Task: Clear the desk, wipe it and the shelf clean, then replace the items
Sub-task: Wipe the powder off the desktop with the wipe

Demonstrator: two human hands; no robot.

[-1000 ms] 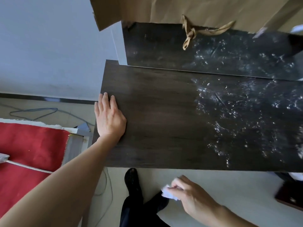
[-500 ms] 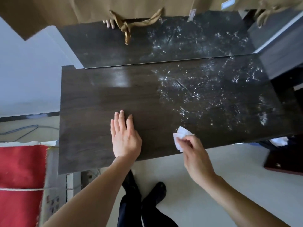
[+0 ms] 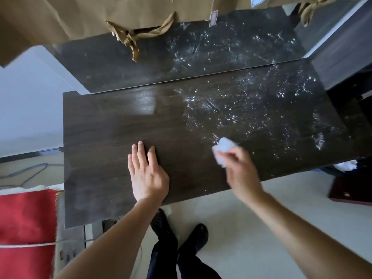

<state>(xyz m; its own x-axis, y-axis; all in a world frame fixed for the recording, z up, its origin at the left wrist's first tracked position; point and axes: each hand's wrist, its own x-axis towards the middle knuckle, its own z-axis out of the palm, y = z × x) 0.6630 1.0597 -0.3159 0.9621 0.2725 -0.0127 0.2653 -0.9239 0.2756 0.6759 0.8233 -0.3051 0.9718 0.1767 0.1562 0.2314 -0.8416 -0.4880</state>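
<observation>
Right grip (image 3: 238,166) pinches a white wipe (image 3: 224,150), blurry, pressed on the dark bench (image 3: 104,137) | left grip (image 3: 148,174) open, flat on the bench | white specks (image 3: 261,109) cover the bench's right side; left side looks clean | brown paper bag (image 3: 100,15) stands at the back.

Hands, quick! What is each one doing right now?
Left hand: open, flat on the desk, holding nothing.
Right hand: closed on a white wipe, at the desk's dirty patch.
</observation>
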